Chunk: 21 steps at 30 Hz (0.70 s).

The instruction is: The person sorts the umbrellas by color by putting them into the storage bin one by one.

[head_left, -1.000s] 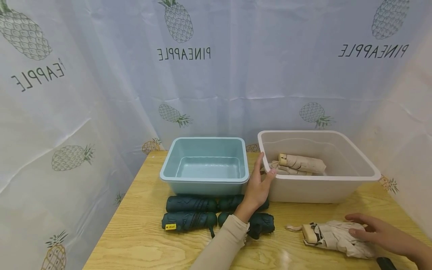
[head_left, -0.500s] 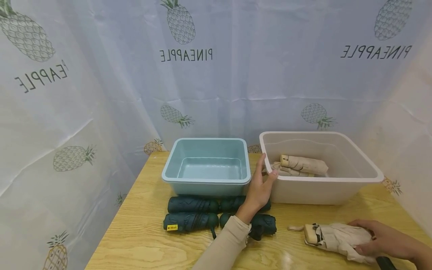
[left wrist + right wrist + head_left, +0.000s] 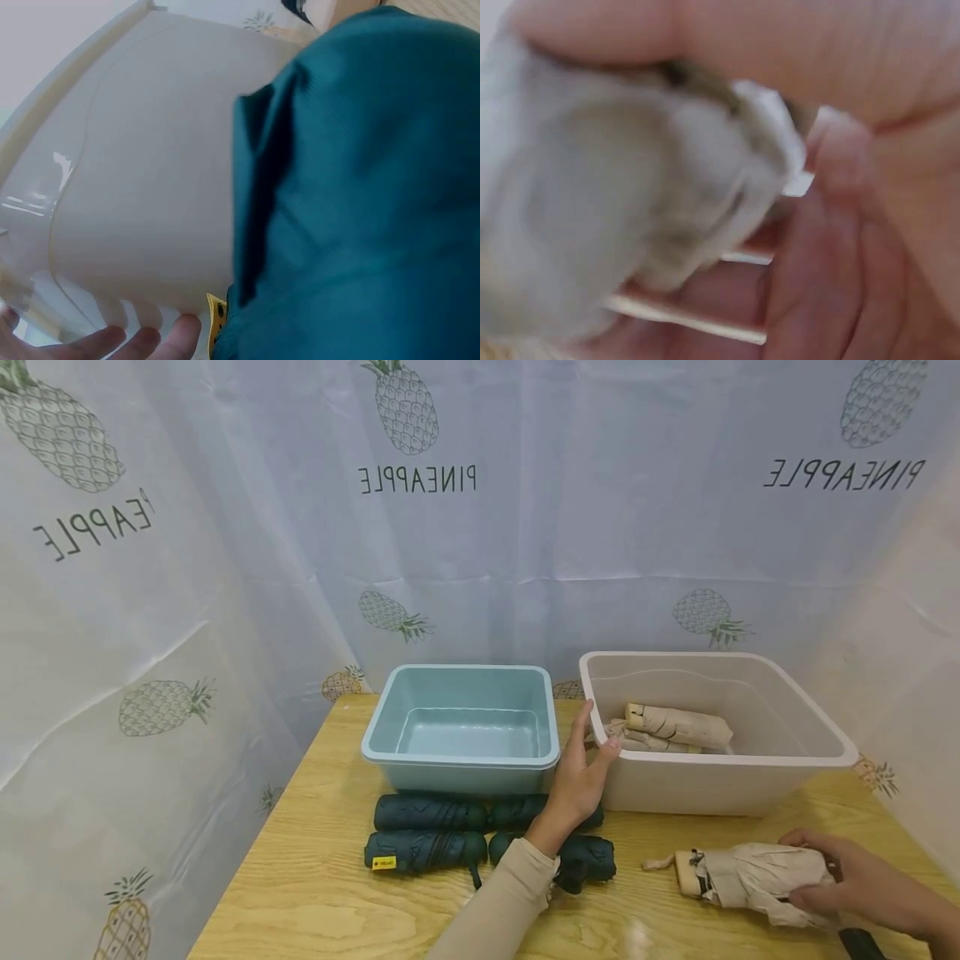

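My right hand [image 3: 847,881] grips the far right end of a beige folded umbrella [image 3: 765,877] lying on the table; its pale handle and strap point left. Up close in the right wrist view, its crumpled cloth [image 3: 667,180] sits between thumb and fingers, blurred. With fairly straight fingers my left hand [image 3: 576,785] touches the front left corner of a white bin [image 3: 697,785], thumb at the rim. Beige folded umbrellas [image 3: 678,727] lie inside that bin. Below my left forearm are several dark green folded umbrellas [image 3: 423,852]; green cloth [image 3: 375,195] fills much of the left wrist view.
A light blue bin [image 3: 461,762] with nothing in it stands left of the white one, behind the green umbrellas. A dark object [image 3: 860,943] shows at the lower right. White curtains [image 3: 510,527] printed with pineapples surround the wooden table [image 3: 300,877].
My right hand has closed more firmly round the right end of the beige umbrella, which has shifted very slightly. The left hand stays at the white bin's corner.
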Available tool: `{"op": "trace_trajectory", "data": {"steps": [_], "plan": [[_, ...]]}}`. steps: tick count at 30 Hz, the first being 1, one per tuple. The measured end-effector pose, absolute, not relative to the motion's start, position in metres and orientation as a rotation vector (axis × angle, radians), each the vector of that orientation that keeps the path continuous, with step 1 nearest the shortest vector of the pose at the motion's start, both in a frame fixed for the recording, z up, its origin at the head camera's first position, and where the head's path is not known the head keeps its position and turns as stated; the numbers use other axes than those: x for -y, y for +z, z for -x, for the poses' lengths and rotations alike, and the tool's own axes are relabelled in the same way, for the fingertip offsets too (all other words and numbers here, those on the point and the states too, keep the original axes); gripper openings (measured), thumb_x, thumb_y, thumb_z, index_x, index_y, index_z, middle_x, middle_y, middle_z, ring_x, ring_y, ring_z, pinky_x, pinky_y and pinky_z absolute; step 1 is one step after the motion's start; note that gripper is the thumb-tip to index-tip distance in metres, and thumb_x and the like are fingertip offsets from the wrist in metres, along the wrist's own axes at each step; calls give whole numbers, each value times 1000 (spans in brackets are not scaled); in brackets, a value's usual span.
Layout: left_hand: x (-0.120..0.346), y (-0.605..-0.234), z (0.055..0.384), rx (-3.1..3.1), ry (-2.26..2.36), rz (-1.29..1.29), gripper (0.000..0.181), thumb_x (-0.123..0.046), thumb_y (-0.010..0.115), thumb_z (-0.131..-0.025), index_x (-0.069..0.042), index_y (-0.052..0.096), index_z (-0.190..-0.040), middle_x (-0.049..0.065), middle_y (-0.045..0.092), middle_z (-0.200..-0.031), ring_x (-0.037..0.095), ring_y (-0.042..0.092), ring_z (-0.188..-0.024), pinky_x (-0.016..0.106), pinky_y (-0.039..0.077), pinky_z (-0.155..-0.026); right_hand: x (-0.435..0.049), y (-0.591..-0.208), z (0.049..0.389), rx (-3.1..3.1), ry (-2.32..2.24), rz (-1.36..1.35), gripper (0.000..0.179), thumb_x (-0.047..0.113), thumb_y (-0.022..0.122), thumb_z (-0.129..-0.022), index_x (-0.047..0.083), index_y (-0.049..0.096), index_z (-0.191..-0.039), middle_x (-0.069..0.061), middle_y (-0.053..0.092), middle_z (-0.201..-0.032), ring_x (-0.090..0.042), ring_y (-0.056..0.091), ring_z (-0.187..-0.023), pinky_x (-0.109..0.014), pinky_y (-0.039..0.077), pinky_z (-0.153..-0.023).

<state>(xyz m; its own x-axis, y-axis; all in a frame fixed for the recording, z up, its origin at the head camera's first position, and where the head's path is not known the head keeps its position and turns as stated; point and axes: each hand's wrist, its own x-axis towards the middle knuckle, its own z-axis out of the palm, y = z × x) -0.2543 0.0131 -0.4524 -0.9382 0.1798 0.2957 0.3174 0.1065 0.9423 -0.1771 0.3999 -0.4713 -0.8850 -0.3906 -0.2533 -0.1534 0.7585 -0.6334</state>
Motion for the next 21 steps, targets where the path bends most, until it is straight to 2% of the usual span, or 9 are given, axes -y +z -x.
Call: {"op": "trace_trajectory", "data": {"steps": [3, 6, 8, 9, 11, 13, 15, 19, 21], "plan": [[-13, -453, 254, 2251, -1967, 509, 68, -49, 51, -102, -45, 17, -162, 2, 41, -160, 19, 54, -135, 37, 51, -102, -395, -468, 174, -2678, -867, 384, 56, 22, 65, -101, -10, 45, -142, -46, 42, -142, -37, 63, -120, -54, 57, -74], [-13, -453, 254, 2250, -1972, 506, 68, -49, 51, -102, -45, 18, -162, 2, 41, -160, 19, 54, -135, 37, 51, -102, -391, -463, 173, -2645, -948, 304, 64, 25, 60, -104, -9, 33, -151, -52, 22, -149, -78, 40, -117, -59, 57, -75], [-13, -453, 254, 2249, -1975, 507, 68, -50, 51, -102, -45, 18, -161, 2, 41, -160, 19, 54, -134, 36, 51, -102, -389, -460, 172, -2583, -1050, 269, 61, 25, 56, -106, 11, 30, -159, -51, 15, -153, -65, 53, -117, -55, 59, -74], [-13, -453, 254, 2250, -1975, 508, 68, -50, 51, -102, -46, 17, -161, 2, 42, -160, 18, 55, -134, 36, 51, -102, -389, -460, 171, -2542, -1121, 262, 59, 23, 54, -107, 20, 29, -160, -39, 23, -158, -53, 61, -118, -53, 60, -73], [-13, -453, 254, 2246, -1974, 514, 68, -50, 51, -102, -46, 17, -161, 2, 42, -160, 19, 54, -134, 36, 51, -102, -389, -459, 171, -2470, -1256, 285, 58, 17, 51, -108, 36, 29, -157, -7, 37, -159, -27, 70, -111, -50, 61, -71], [-13, -453, 255, 2248, -1969, 513, 69, -51, 50, -102, -46, 16, -161, 3, 43, -158, 20, 55, -134, 36, 52, -100, -389, -459, 170, -2440, -1351, 344, 59, 11, 49, -107, 46, 31, -151, 27, 38, -145, -2, 68, -103, -47, 62, -70], [-13, -453, 255, 2253, -1968, 510, 69, -51, 50, -102, -47, 16, -161, 4, 44, -158, 21, 56, -133, 37, 53, -98, -388, -459, 169, -2475, -1378, 402, 59, 6, 49, -107, 40, 35, -153, 48, 29, -129, 8, 63, -100, -47, 62, -66], [-13, -453, 255, 2261, -1968, 506, 68, -52, 50, -102, -49, 15, -160, 4, 45, -157, 22, 56, -131, 38, 53, -97, -384, -455, 166, -2666, -1298, 409, 55, 6, 53, -105, 30, 40, -152, 49, 28, -127, 17, 54, -99, -42, 60, -61], [-12, -453, 255, 2265, -1969, 506, 68, -52, 50, -102, -49, 15, -160, 4, 45, -157, 22, 56, -131, 38, 52, -97, -382, -453, 165, -2782, -1209, 396, 51, 8, 58, -103, 22, 44, -150, 49, 27, -127, 1, 63, -105, -36, 59, -60]]}}
